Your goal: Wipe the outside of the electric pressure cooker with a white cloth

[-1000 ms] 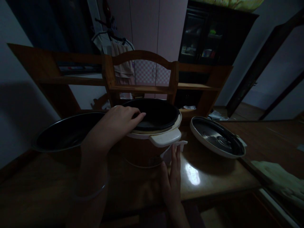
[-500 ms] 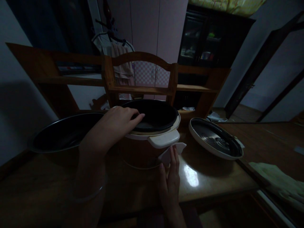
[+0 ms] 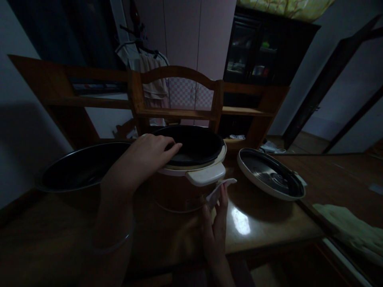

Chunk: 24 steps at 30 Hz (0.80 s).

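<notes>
In front of me on the table stands a round cooker (image 3: 176, 191) with a dark body, a white rim and a white side handle (image 3: 208, 174). A black inner pot (image 3: 197, 145) sits inside it. My left hand (image 3: 146, 149) is closed over the cooker's left rim, thumb reaching over the pot's opening; its other fingers are partly hidden. Below the white handle, at the cooker's lower right side, my right hand (image 3: 217, 219) holds a folded white cloth (image 3: 220, 190) between thumb and fingers.
A large black pan (image 3: 80, 167) stands to the left. The cooker's round lid (image 3: 272, 175) lies underside up on the right. Behind the cooker rises a wooden shelf frame (image 3: 176, 113). A pale green cloth (image 3: 350, 223) lies at the lower right.
My right hand has drawn slightly away from the cooker's side, and the white cloth has tilted with it, showing more of the cooker's lower wall. My left hand stays in place.
</notes>
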{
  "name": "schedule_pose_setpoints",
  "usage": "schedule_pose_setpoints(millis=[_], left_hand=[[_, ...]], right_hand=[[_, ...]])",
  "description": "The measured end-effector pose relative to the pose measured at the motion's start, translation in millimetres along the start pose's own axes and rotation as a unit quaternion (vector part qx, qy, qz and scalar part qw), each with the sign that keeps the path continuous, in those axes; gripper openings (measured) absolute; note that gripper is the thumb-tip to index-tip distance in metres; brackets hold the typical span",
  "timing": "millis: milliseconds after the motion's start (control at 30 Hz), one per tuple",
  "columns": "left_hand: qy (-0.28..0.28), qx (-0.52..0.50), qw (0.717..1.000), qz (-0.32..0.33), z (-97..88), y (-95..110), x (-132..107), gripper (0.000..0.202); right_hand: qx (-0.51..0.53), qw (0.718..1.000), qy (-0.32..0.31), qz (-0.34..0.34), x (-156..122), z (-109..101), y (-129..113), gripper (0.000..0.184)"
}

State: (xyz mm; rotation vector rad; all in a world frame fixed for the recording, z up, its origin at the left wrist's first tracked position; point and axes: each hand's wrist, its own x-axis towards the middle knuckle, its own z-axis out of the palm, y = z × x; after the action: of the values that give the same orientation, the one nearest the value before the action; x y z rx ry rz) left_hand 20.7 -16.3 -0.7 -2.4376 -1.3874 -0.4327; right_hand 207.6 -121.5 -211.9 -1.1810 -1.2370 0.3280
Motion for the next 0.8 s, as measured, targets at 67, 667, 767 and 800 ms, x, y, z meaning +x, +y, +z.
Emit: schedule_pose_setpoints(millis=[67, 667, 767, 800], left_hand=[[0.001, -0.001, 1.0, -0.001, 0.4, 0.2, -0.8, 0.043], [-0.003, 0.01, 1.0, -0.007, -2.2, 2.1, 0.4, 0.045], [-0.005, 0.011, 1.0, -0.005, -1.6, 1.6, 0.3, 0.044], [-0.003, 0.012, 1.0, -0.001, -0.7, 0.6, -0.1, 0.044]], right_hand=[[0.011, 1.0, -0.005, 0.02, 0.1, -1.2, -1.7, 0.069], [-0.041, 0.999, 0.016, 0.004, -0.6, -2.7, 0.2, 0.049], [-0.044, 0.999, 0.01, -0.013, -0.7, -1.6, 3.0, 0.051], [-0.046, 0.999, 0.006, -0.014, -0.6, -1.3, 3.5, 0.051]])
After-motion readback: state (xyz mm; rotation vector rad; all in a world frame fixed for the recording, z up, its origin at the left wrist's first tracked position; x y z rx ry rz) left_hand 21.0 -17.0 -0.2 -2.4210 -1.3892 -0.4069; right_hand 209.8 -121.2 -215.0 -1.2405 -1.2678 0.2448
